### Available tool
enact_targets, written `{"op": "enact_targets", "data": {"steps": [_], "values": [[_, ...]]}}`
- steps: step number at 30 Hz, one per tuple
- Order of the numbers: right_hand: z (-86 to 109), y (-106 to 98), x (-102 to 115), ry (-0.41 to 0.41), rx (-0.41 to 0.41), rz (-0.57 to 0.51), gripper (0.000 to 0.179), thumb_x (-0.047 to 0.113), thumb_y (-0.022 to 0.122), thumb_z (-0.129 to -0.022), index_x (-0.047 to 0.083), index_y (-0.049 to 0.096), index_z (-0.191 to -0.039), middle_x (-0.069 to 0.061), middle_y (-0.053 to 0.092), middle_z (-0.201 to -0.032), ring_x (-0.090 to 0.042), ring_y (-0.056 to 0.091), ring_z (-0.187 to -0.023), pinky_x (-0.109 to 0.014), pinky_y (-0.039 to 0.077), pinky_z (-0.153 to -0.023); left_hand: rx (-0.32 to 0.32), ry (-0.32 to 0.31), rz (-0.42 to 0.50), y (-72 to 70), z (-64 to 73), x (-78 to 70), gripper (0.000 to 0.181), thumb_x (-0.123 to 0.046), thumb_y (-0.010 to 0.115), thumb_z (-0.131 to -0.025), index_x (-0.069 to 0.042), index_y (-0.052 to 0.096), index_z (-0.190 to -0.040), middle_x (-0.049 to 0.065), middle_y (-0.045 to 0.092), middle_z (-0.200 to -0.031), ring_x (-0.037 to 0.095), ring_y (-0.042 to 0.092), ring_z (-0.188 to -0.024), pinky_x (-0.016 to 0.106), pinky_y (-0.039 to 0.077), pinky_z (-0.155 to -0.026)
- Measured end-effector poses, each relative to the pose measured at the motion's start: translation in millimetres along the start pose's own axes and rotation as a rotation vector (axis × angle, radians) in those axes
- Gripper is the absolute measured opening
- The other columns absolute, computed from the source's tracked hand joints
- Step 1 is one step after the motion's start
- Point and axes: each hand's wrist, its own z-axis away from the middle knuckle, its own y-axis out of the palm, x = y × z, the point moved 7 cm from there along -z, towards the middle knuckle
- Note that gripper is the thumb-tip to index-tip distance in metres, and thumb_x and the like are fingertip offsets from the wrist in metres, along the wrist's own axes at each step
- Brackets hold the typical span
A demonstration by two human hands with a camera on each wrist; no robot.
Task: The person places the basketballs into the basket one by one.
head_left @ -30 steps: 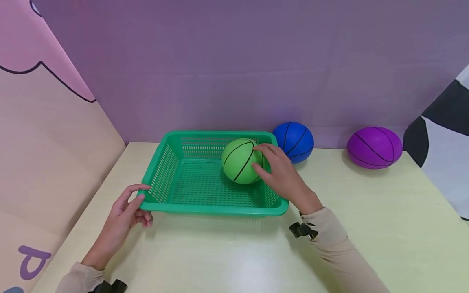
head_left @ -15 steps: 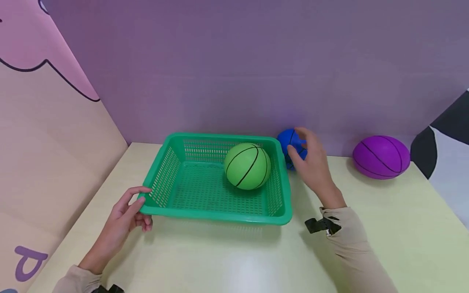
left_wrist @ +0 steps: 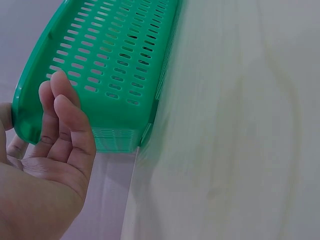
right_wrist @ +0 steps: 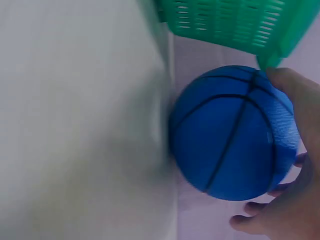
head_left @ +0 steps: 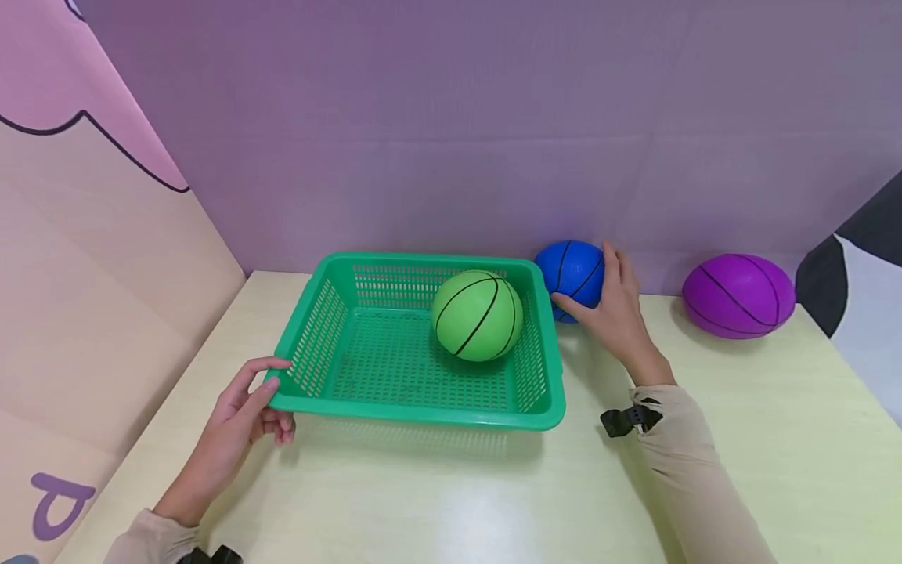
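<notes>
In the head view, a green plastic basket (head_left: 423,415) with slotted sides stands on the table. My left hand (head_left: 236,419) pinches its near left corner, thumb and index finger over the rim; the left wrist view shows the other fingers of that hand (left_wrist: 55,155) outside the basket wall (left_wrist: 110,55). A light green ball (head_left: 478,316) with black seams lies inside, toward the basket's right end. Beyond the right rim is a blue ball (head_left: 572,270). My right hand (head_left: 616,317) curls round this ball, thumb at its near side by the rim and fingers on its right.
To the right, a purple ball (head_left: 738,296) lies by the back edge of the pale table (head_left: 409,497). A purple backdrop (head_left: 451,133) rises behind, and a printed panel (head_left: 106,274) borders the left side.
My right hand has left the green ball in the basket and moved right to the blue ball, now with its fingers around it. The left hand keeps its hold on the basket corner.
</notes>
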Motion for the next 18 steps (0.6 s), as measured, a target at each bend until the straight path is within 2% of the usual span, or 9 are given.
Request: {"op": "enact_targets", "data": {"steps": [5,10,18], "values": [[2.9,8,-10,0.051,0.028,-0.023,0.112,0.046,0.080,-0.082,0.016,0.004,-0.159,-0.023,0.018,-0.156,-0.051,0.031,-0.135,-0.072,0.033,-0.102,0.003,-0.003,-0.004,0.8,-0.4,0.5,0.027,-0.013,0.033,-0.110,-0.008,0.042,-0.136,0.009,0.062,-0.068,0.026,0.062,-0.056,0.034,0.052,-0.052],[5.5,6,-19,0.112,0.004,-0.067,0.114,0.053,0.078,-0.081,0.019,0.002,-0.159,-0.023,0.016,-0.158,-0.051,0.032,-0.135,-0.071,0.033,-0.102,0.005,0.003,-0.009,1.5,-2.8,0.2,0.027,-0.014,0.034,-0.110,-0.009,0.042,-0.135,0.009,0.063,-0.067,0.027,0.062,-0.055,0.033,0.052,-0.051],[3.6,5,-26,0.192,-0.060,-0.164,0.111,0.054,0.079,-0.080,0.016,0.007,-0.156,-0.021,0.024,-0.155,-0.045,0.033,-0.137,-0.066,0.032,-0.107,-0.002,0.004,0.004,0.1,-0.3,-1.4,0.026,-0.013,0.034,-0.110,-0.011,0.044,-0.135,0.009,0.063,-0.068,0.023,0.063,-0.056,0.032,0.052,-0.051]]}}
